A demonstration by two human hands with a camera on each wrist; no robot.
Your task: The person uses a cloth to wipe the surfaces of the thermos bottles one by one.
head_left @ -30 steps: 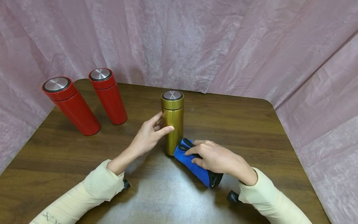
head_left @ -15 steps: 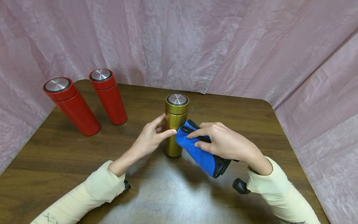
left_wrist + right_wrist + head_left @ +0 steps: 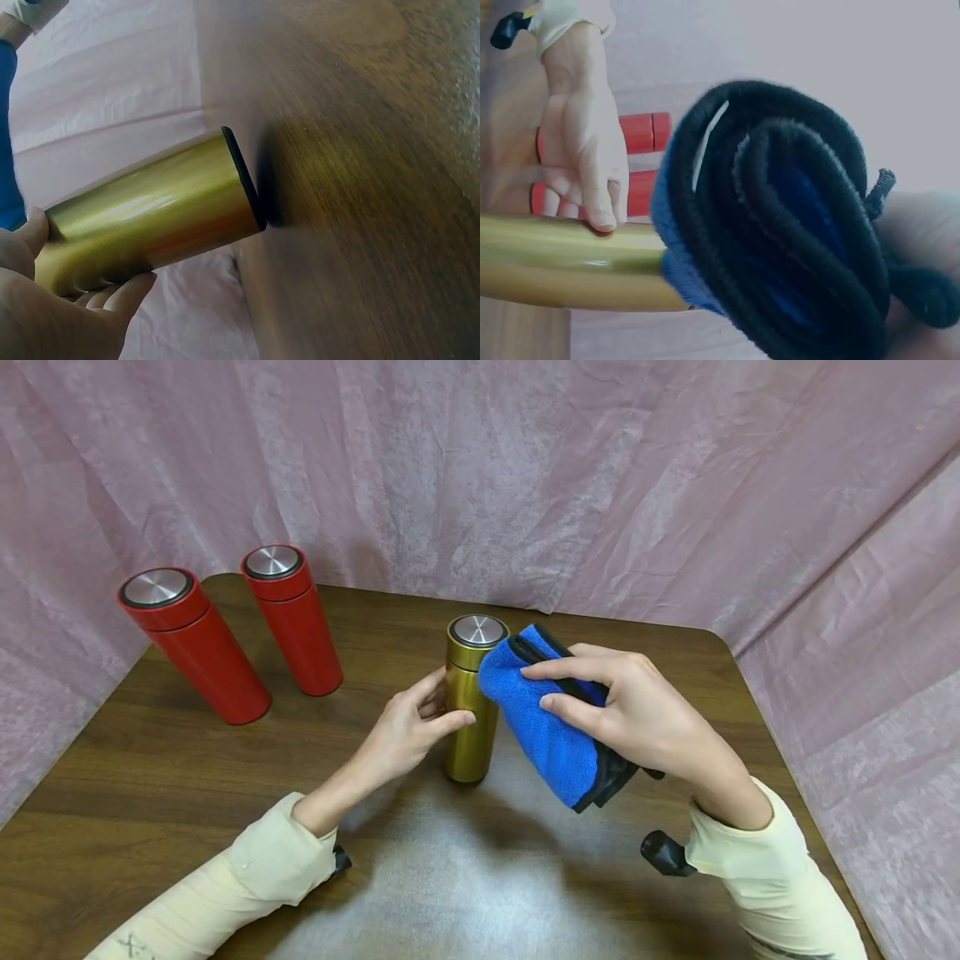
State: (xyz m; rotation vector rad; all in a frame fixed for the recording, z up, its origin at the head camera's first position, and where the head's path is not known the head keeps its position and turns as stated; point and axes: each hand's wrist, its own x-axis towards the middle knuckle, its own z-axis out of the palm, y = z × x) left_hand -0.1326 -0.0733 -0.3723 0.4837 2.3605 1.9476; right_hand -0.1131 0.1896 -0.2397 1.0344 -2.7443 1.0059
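A gold thermos flask (image 3: 471, 753) with a silver disc on its lid stands near the middle of the wooden table. My left hand (image 3: 397, 735) grips it from the left, with the thumb across the front and the other fingers behind. In the left wrist view, the black base of the gold flask (image 3: 150, 206) shows beside its dark reflection; whether it fully touches the table I cannot tell. My right hand (image 3: 648, 714) holds a folded blue cloth (image 3: 543, 735) with black edging against the flask's upper right side, near the lid seam. The cloth hides part of the flask.
Two red thermos flasks stand upright at the left: a nearer one (image 3: 202, 656) and a farther one (image 3: 300, 639). A pink curtain (image 3: 465, 485) hangs behind the brown wooden table (image 3: 637, 668) and along its sides.
The right hand and blue cloth have moved up along the gold flask, from near its base to near the lid. The flask has shifted slightly right, the left hand still on it.
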